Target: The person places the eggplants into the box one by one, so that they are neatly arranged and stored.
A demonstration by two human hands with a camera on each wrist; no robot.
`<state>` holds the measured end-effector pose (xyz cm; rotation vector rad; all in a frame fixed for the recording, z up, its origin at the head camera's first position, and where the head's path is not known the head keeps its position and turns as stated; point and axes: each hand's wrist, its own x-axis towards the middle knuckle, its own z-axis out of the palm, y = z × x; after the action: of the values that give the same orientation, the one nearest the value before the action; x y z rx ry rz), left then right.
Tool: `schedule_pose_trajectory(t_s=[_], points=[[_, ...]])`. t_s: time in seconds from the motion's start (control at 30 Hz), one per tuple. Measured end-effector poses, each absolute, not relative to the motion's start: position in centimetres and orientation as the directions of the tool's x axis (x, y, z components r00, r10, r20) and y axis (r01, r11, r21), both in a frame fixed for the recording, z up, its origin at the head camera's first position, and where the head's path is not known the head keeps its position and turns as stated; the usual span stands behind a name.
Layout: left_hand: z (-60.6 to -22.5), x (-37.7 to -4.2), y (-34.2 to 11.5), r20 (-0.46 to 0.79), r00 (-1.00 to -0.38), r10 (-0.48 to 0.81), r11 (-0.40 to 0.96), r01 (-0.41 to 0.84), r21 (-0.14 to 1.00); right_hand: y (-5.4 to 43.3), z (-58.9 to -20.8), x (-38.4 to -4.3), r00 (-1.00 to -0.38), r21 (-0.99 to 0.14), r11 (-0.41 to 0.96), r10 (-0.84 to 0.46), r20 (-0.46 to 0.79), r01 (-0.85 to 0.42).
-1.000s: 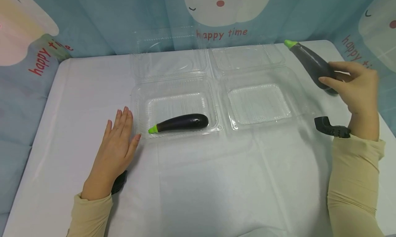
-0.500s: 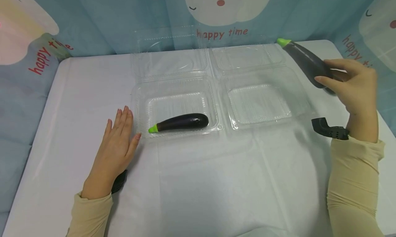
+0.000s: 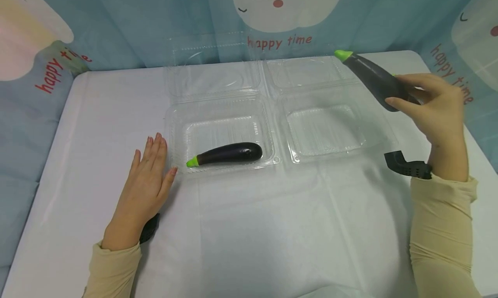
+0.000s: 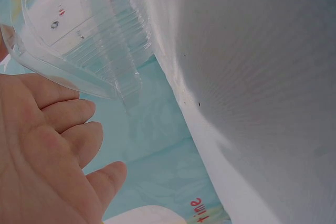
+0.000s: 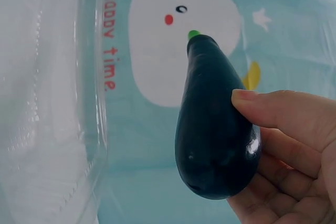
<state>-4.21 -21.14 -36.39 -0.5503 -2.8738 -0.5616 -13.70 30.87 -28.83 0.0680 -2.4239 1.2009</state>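
Observation:
In the head view my right hand [image 3: 437, 106] grips a dark purple eggplant [image 3: 373, 80] by its thick end, tilted in the air with its green tip to the upper left. A small green spot and a dark edge show behind it near my fingers; what they belong to is mostly hidden. The right wrist view has the thumb and fingers on either side of this eggplant [image 5: 215, 124]. My left hand [image 3: 142, 190], fingers extended, rests beside the left clear plastic box [image 3: 177, 129]. Another eggplant [image 3: 231, 153] lies in that box, its green tip to the left.
A second clear plastic box [image 3: 327, 131] stands just right of the first, below and left of the raised eggplant. Both lids lean back, raised, toward the blue printed curtain [image 3: 155, 26]. A white cloth [image 3: 272, 233] covers the table.
My right hand has carried the eggplant left, toward the right box. The left hand, the boxes and the eggplant lying in the left box have stayed still.

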Motion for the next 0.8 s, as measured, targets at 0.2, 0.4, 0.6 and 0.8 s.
schedule_pose_trajectory(t_s=[0.2, 0.4, 0.6, 0.8], points=[[-36.4, -4.2, -21.3, 0.229, -0.919, 0.321, 0.861, 0.384, 0.333, 29.9, -28.9, -13.8, -0.898, -0.750, 0.579, 0.069, 0.435, -0.319], [-36.5, -4.2, -21.4, 0.235, -0.919, 0.318, 0.861, 0.383, 0.334, 29.2, -28.7, -13.8, -0.899, -0.752, 0.562, 0.034, 0.438, -0.345], [-36.4, -4.1, -21.3, 0.222, -0.924, 0.310, 0.865, 0.371, 0.337, 28.5, -28.5, -13.4, -0.899, -0.748, 0.554, 0.000, 0.439, -0.365], [-36.3, -4.2, -21.2, 0.217, -0.924, 0.314, 0.865, 0.372, 0.337, 28.0, -28.3, -13.1, -0.892, -0.749, 0.532, -0.025, 0.452, -0.394]])
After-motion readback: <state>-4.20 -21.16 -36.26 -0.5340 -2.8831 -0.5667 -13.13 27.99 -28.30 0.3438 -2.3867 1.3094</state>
